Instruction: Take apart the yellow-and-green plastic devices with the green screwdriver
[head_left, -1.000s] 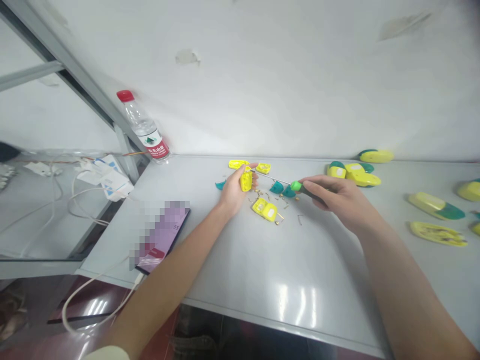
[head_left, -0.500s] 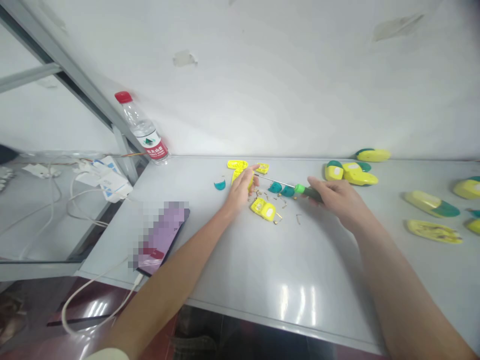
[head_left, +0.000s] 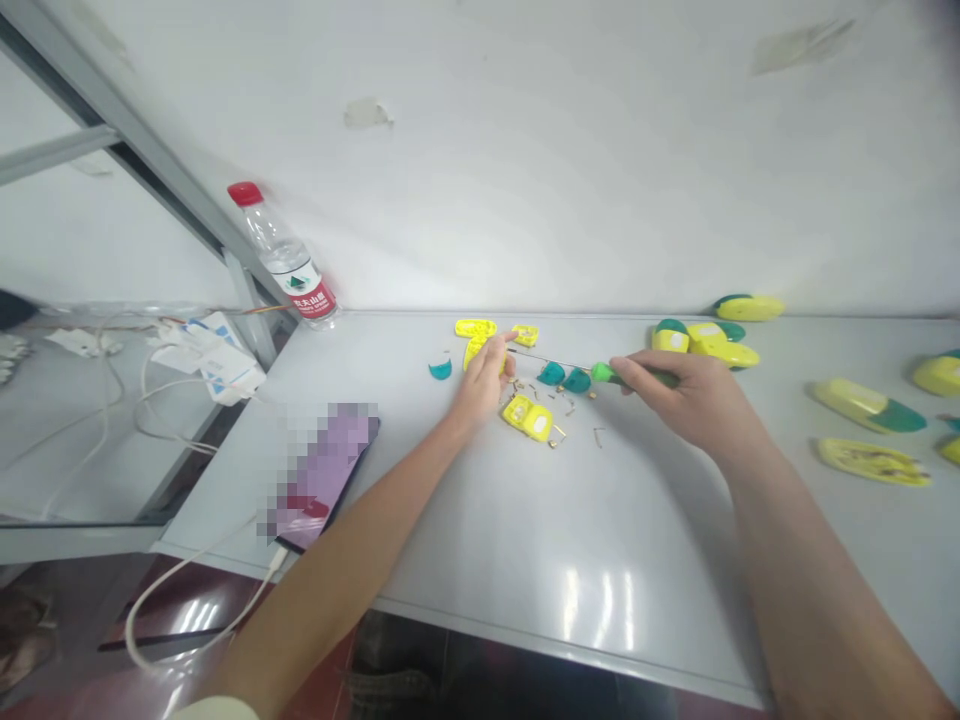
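My right hand (head_left: pixel 686 390) is wrapped around the green handle of a screwdriver (head_left: pixel 602 372). Its thin metal shaft points left, and the tip reaches my left hand (head_left: pixel 484 380). That hand is closed on a yellow plastic shell (head_left: pixel 473 351), mostly hidden behind my fingers. Just below lies another yellow shell (head_left: pixel 528 418) with a white patch, small metal bits scattered around it. Teal caps (head_left: pixel 577 381) sit under the screwdriver shaft, and a single teal cap (head_left: pixel 440 370) lies left of my left hand. Behind it are an open yellow shell (head_left: pixel 475 328) and a smaller yellow piece (head_left: pixel 526 335).
Several yellow-and-teal devices (head_left: pixel 724 352) rest at the right, with an open yellow casing (head_left: pixel 874 462) nearer me. At the left stand a red-capped water bottle (head_left: pixel 304 285) and a phone (head_left: pixel 334 470) on a white cable. A white wall (head_left: pixel 525 180) rises behind the table.
My right hand has shifted slightly right along with the screwdriver, its grip now further over the handle. My left hand stays nearly in place.
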